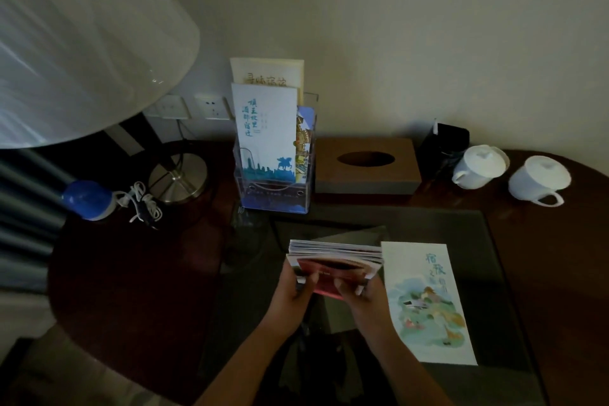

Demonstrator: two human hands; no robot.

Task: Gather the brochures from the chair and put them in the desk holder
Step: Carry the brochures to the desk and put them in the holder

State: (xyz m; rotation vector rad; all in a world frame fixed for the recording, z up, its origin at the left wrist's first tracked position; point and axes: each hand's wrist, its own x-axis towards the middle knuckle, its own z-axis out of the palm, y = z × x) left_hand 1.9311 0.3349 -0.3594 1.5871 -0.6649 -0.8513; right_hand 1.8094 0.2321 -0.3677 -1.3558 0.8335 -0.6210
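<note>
Holding a stack of brochures [336, 255] in left grip [295, 287] and right grip [357, 293], both clasped on its near end; next, probably, slotting it upright into the part-filled acrylic holder [273, 198].

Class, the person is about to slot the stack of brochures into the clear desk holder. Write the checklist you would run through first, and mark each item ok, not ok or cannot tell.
1. Stack of brochures is held by both the left hand and the right hand: ok.
2. Stack edges are squared: not ok. The red brochure sticks out below the rest.
3. Holder stands upright on the desk: ok.
4. Free room remains in the holder's pockets: cannot tell.
5. Every brochure is in the stack: not ok. A loose brochure lies flat on the desk, right of the hands.
</note>
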